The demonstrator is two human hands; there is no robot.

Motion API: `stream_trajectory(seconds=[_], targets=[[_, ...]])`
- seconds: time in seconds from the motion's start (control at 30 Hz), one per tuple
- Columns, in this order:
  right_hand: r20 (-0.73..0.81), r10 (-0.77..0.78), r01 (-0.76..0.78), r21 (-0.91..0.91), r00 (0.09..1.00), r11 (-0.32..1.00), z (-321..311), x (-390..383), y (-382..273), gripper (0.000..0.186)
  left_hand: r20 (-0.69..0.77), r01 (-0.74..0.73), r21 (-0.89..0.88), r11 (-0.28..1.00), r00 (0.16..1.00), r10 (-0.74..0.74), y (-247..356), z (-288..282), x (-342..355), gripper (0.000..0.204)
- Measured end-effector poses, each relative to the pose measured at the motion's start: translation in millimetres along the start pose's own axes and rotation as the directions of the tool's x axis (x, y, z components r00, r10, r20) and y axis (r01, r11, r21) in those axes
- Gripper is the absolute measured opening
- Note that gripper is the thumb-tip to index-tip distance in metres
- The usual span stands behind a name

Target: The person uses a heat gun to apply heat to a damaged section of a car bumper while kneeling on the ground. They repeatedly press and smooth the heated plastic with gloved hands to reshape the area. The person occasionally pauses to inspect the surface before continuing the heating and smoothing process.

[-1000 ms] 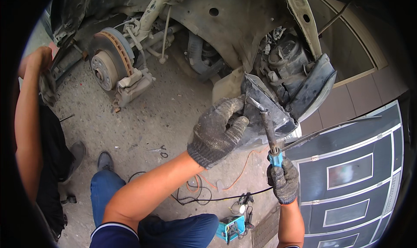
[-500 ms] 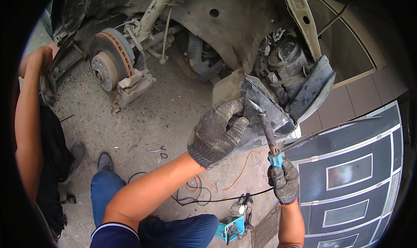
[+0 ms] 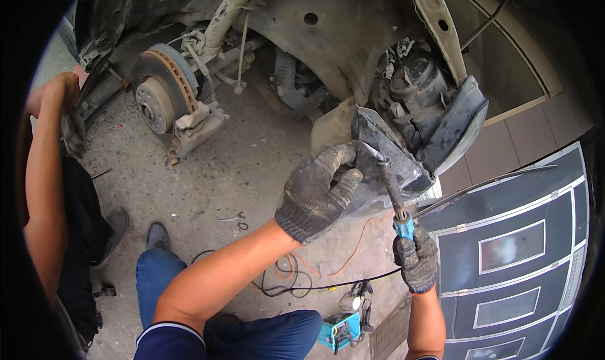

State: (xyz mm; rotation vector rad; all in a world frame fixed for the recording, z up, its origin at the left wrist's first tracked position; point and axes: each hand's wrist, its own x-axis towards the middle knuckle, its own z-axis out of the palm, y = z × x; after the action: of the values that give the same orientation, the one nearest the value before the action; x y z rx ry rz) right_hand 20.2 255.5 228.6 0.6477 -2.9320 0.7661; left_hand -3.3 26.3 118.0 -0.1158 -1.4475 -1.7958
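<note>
In my gloved right hand (image 3: 417, 259) is a corded soldering iron (image 3: 394, 190) with a blue handle and a long metal barrel. Its pale tip slants up and left, against or just over the edge of a cracked black plastic panel (image 3: 403, 161) at the front of a car; contact is hard to tell. My gloved left hand (image 3: 318, 187) pinches the left edge of that panel, thumb and fingers closed close to the tip. Part of the grip is hidden behind the fingers. Both gloves are dark grey knit and dirty.
A bare brake disc (image 3: 161, 92) with its caliper hangs at upper left. Another person's arm (image 3: 47, 133) is at far left. On the floor lie scissors (image 3: 233, 218), cords (image 3: 296, 289) and a blue basket (image 3: 340, 331) with tools. A dark panelled door (image 3: 510, 246) stands at right.
The whole view has shifted slightly. Both hands keep their grips, and the iron's tip stays by the same edge of the panel.
</note>
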Motion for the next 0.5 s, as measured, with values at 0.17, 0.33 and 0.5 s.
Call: stream_trajectory(seconds=[0.17,0.33,0.5], targets=[[0.006,0.018,-0.019,0.137,1.000,0.990,3.3,-4.7,4.4,0.039,0.012,0.049,-0.028,0.998,0.999,-0.049,0.9,-0.7,-0.7,0.032],[0.025,0.009,-0.011,0.093,1.000,0.996,0.9,-7.0,3.4,0.038,-0.002,0.082,-0.067,0.994,0.997,-0.083,-4.3,3.2,-3.7,0.030],[0.022,-0.003,0.003,-0.016,1.000,1.000,-0.2,-6.0,8.0,0.039,0.007,0.026,-0.040,0.999,1.000,-0.026,-6.9,3.1,-2.0,0.027]])
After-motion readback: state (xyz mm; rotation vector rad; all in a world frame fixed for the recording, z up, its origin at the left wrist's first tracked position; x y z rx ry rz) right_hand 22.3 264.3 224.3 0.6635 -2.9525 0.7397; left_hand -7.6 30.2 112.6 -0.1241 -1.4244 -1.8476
